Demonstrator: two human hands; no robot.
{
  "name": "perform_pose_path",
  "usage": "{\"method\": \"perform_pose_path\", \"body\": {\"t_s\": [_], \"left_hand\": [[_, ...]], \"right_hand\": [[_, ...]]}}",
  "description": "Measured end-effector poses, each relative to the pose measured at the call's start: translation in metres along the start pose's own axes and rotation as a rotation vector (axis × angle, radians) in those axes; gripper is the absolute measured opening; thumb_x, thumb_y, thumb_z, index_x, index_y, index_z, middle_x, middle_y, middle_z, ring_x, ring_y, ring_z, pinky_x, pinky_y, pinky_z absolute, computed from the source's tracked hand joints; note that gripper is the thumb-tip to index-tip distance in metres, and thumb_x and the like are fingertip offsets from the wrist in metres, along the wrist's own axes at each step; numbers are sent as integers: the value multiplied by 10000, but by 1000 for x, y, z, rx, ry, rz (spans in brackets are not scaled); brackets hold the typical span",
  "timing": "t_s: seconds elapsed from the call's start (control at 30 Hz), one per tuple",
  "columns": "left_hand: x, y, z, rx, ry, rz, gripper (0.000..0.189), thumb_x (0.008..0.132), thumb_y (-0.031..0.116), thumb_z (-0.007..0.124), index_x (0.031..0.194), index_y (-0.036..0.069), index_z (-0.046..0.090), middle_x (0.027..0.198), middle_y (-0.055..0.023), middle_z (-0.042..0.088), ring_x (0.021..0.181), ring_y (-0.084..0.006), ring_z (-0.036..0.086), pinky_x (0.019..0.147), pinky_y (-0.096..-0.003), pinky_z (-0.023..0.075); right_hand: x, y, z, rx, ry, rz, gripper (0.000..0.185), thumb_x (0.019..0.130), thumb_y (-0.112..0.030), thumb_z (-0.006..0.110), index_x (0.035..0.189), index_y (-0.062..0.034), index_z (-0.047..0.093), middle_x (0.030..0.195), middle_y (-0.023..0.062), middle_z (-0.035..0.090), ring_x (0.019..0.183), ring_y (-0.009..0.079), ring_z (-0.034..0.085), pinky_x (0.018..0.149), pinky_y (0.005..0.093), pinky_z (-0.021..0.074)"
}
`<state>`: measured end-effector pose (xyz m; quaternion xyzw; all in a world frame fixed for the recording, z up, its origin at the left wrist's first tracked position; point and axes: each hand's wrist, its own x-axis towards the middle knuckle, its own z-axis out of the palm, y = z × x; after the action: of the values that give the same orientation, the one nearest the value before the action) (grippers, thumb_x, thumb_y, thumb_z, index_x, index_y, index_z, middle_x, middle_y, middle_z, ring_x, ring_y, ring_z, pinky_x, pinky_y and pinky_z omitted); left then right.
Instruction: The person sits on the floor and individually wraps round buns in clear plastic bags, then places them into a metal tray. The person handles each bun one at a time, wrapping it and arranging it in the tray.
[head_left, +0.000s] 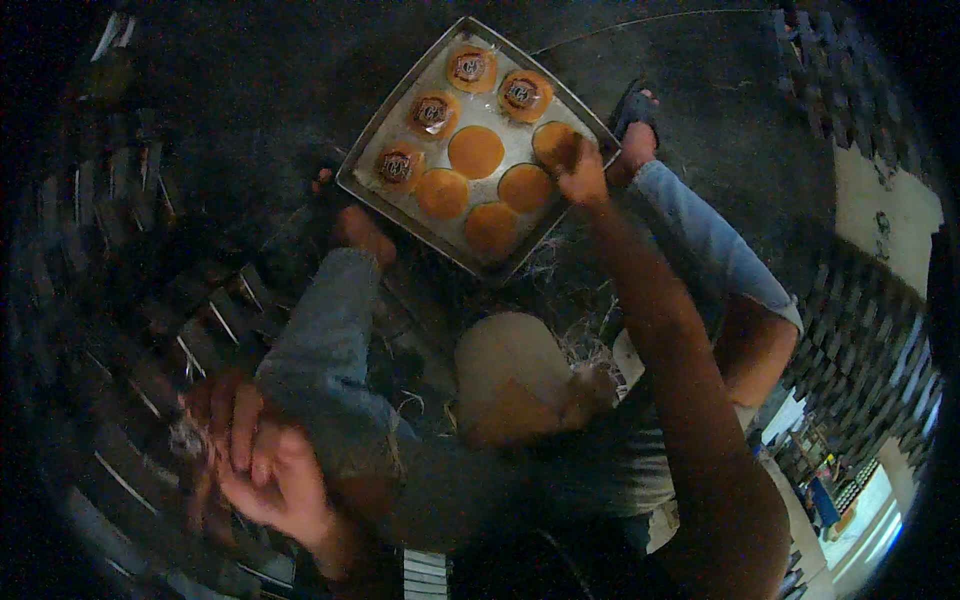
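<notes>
A square metal tray (497, 268) lies tilted cornerwise on the floor between my feet. Inside it are several round, golden-brown buns. Plain tops show on a middle bun (475, 152) and others near the close corner. Along the far sides, several buns, such as the far one (472, 68), bear clear film with dark print. My right hand (584, 173) has its fingers on the edge of a plain bun (555, 144) at the tray's right side. At the lower left, my left hand (268, 459) is raised with curled fingers and is blurred. Something pale and shiny (184, 439) shows by its fingertips.
My bent legs in blue jeans (319, 315) flank the tray, with a sandalled foot (637, 124) near its right corner. A light-coloured rounded object (510, 367) is between my thighs. Dark slatted stacks (127, 375) stand left and right. A pale board (877, 217) is at right.
</notes>
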<state>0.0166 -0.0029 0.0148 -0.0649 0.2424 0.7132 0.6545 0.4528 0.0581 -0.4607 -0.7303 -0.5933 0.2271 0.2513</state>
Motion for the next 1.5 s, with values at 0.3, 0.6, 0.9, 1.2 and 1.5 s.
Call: {"method": "perform_pose_path", "body": {"t_s": [0.3, 0.6, 0.9, 1.2, 1.5], "left_hand": [[-11, 3, 5, 154, 250, -82, 211, 1049, 80, 506, 1253, 131, 528, 830, -22, 451, 625, -99, 427, 584, -247, 433], [-30, 5, -40, 356, 251, -52, 333, 1092, 348, 545, 1290, 91, 618, 998, -27, 642, 765, -127, 558, 668, -275, 494], [-62, -51, 7, 1079, 33, 314, 312, 1075, 305, 623, 974, 38, 748, 794, 17, 680, 711, -91, 597, 644, -257, 484], [-162, -89, 11, 1551, -298, 15, 327, 1036, 232, 676, 1244, -20, 684, 1039, -69, 733, 929, -103, 643, 822, -277, 521], [-250, -142, 63, 171, -578, -246, 824, 975, 342, 534, 1652, 54, 162, 1623, -301, 339, 1510, -388, 370, 1244, -485, 305]], "right_hand": [[33, -67, 20, -190, 77, 261, 768, 694, -410, 944, 1215, 62, 637, 1366, 249, 622, 1221, 335, 653, 1016, 438, 526], [-1, -214, -77, 989, 54, 511, 694, 834, -218, 873, 1393, -55, 496, 1227, 114, 662, 1103, 249, 664, 963, 391, 549], [-159, -413, -364, 1281, -237, -17, 541, 867, -140, 830, 1314, -43, 541, 1193, 78, 651, 1142, 185, 635, 972, 346, 540], [-299, -372, -429, 1250, -382, 320, 558, 973, -247, 686, 1441, 11, 522, 1358, 123, 650, 1241, 236, 635, 1101, 405, 467], [-326, -432, -459, 61, -61, -816, 663, 805, -178, 795, 1436, -126, 602, 1485, 163, 584, 1424, 381, 521, 1241, 650, 193]]}}
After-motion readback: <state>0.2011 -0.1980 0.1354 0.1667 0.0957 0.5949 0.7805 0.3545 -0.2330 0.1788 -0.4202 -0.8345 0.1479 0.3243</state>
